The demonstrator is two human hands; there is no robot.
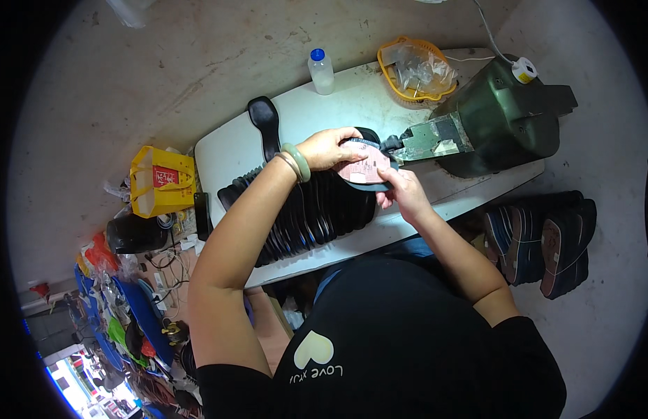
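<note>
A shoe insole (364, 170) with a pink face and a dark rim is gripped by both hands against the metal nose of a dark green machine (502, 120). My left hand (329, 148), with a green bangle on its wrist, grips the insole's top edge. From below and to the right, my right hand (401, 190) holds its lower edge. Just beneath my hands, a long fanned row of black insoles (303, 216) lies across the white table (233, 150). One single black insole (264, 122) lies apart at the table's far side.
A clear plastic bottle with a blue cap (320, 71) and a yellow basket of plastic bags (416, 68) stand at the table's far edge. A stack of dark insoles (540, 241) lies on the floor at right. A yellow bag (162, 180) and clutter sit at left.
</note>
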